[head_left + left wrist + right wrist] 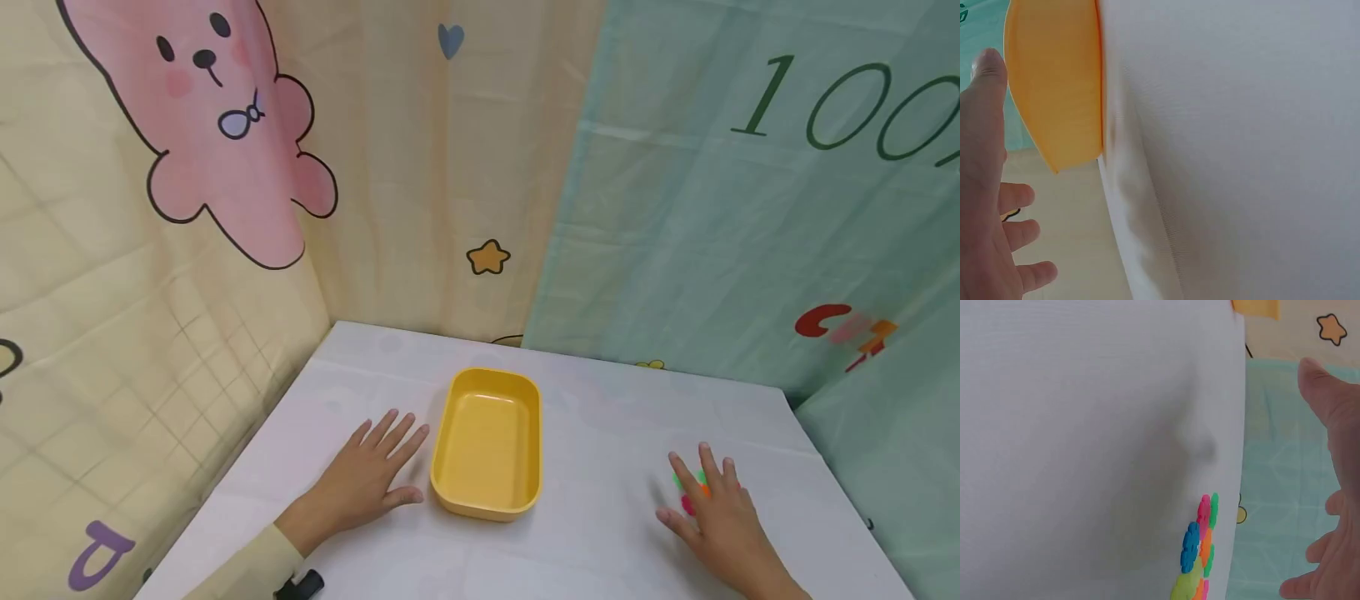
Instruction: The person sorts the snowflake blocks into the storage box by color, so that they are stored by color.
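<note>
A yellow rectangular tray [486,510] with rounded corners stands near the middle of the white table. To its left my left hand [352,483] is spread, fingers straight and thumb apart. In the left wrist view that hand [982,187] appears beside the tray's side wall [1057,81]. My right hand [723,521] hovers with spread fingers over small bright pieces [688,505], partly hiding them in the head view. From the right wrist, these lumpy pieces [1190,547] show as pink, green, blue, orange and yellow-green, lying below the hand [1341,462]. Neither hand holds anything.
The white tabletop [600,467] is bordered by printed curtains at the back and sides. A pink bear [225,167] decorates the cream curtain, and a green curtain [675,250] hangs at the right. A black strap piece [300,586] shows at the left wrist.
</note>
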{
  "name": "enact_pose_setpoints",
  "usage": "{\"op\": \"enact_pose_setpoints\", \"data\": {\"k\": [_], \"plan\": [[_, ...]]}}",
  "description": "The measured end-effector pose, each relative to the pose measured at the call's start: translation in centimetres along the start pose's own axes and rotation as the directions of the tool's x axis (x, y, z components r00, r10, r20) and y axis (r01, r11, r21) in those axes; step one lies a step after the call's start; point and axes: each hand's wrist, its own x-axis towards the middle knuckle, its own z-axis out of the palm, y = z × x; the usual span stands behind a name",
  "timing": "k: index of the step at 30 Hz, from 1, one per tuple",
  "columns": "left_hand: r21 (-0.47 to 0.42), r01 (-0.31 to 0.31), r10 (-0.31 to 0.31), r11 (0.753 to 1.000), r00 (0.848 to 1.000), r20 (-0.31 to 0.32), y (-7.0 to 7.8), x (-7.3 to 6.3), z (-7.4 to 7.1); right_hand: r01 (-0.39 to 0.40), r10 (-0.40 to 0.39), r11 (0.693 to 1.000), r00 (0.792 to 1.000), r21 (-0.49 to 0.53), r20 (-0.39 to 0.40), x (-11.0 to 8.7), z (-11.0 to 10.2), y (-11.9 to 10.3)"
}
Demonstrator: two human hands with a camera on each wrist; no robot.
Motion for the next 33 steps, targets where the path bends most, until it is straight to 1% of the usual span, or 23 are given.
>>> {"op": "enact_pose_setpoints", "data": {"k": [4,7,10,13,15,18,21,26,30,33], "plan": [[-0.026,0.035,-0.033,0.999,0.996,0.077,-0.1,-0.2,0.1,-0.061,0.060,0.998,0.997,0.030,0.057,0.3,-0.6,1.1],[-0.046,0.043,-0.038,0.998,0.994,0.098,0.0,-0.2,0.2,-0.110,0.106,0.993,0.990,0.046,0.090,0.3,-1.1,2.1],[-0.073,0.042,-0.036,0.996,0.996,0.081,0.0,-0.3,0.2,-0.144,0.138,0.989,0.984,0.044,0.110,0.5,-1.5,3.3],[-0.091,0.034,-0.030,0.995,0.998,0.052,0.1,-0.1,0.2,-0.189,0.182,0.981,0.972,0.035,0.148,0.9,-1.7,4.6],[-0.094,0.027,-0.023,0.995,0.999,0.041,0.2,0.0,0.2,-0.230,0.221,0.973,0.958,0.031,0.184,1.1,-1.7,5.5],[-0.096,0.023,-0.018,0.995,0.999,0.048,0.2,0.1,0.4,-0.277,0.261,0.960,0.935,0.033,0.239,1.3,-1.4,6.9],[-0.097,0.024,-0.019,0.995,0.999,0.051,0.3,0.0,0.4,-0.295,0.271,0.954,0.919,0.044,0.286,1.7,-1.3,8.0],[-0.102,0.012,-0.009,0.995,1.000,0.029,0.3,0.0,0.4,-0.321,0.272,0.942,0.900,0.095,0.341,2.6,-1.5,9.5],[-0.111,0.000,0.002,0.994,1.000,0.021,0.5,0.2,0.3,-0.378,0.305,0.915,0.876,0.139,0.373,3.2,-1.6,10.3],[-0.121,-0.007,0.010,0.993,1.000,0.024,0.6,0.4,0.3,-0.440,0.345,0.879,0.851,0.181,0.395,3.4,-1.5,10.9]]}}
